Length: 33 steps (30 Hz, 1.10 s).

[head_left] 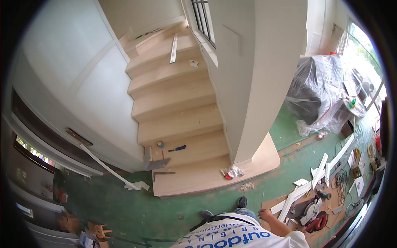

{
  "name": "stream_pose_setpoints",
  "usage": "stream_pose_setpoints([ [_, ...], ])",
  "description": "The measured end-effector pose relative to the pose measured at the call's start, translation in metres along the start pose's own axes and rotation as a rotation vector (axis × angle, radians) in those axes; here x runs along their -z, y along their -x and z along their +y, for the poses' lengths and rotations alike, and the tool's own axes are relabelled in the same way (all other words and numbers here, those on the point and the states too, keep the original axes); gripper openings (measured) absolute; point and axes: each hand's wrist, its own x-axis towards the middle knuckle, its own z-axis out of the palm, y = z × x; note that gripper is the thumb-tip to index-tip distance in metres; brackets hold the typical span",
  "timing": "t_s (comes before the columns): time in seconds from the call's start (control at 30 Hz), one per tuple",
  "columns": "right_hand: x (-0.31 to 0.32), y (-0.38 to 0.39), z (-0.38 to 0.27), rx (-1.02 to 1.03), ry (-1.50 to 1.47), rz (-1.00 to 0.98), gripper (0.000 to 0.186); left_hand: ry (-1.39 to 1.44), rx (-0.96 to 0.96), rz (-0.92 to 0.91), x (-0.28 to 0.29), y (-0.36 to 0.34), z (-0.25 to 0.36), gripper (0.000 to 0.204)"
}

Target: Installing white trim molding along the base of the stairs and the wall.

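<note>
My right hand (265,214) hangs beside my body at the lower right, close to the end of a white trim strip (278,208). Its fingers are too small to read, and nothing can be made out in them. My left hand is out of view. In front of me rise pale wooden stairs (178,101). On a low step lie a blue-handled knife (178,148), a small roll (160,144) and a dark grey flat piece (158,164). An L-shaped dark square (164,173) rests near the bottom step's left edge. A crumpled plastic bag (234,171) sits further right on that step.
Offcuts of white trim (317,175) lie piled at the right around a red power saw (317,223) and a teal power tool (323,194). Plastic sheeting (316,82) covers bulky furniture behind. A long white strip (103,163) leans at the left; a wooden stool (100,231) stands lower left.
</note>
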Motion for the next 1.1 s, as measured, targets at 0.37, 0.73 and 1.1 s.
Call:
stream_pose_setpoints([
  [0.37, 0.026, -0.031, 0.046, -0.058, -0.105, 0.034, 0.028, 0.047, -0.088, -0.070, -0.030, -0.025, 0.069, 0.030],
  [0.73, 0.103, -0.068, 0.010, 0.036, -0.065, -0.004, 0.035, 0.144, -0.314, -0.073, -0.057, -0.076, 0.209, 0.036],
  [1.1, 0.178, -0.094, 0.050, -0.059, -0.060, 0.089, 0.028, 0.341, -0.155, -0.034, -0.093, -0.082, 0.228, 0.053],
])
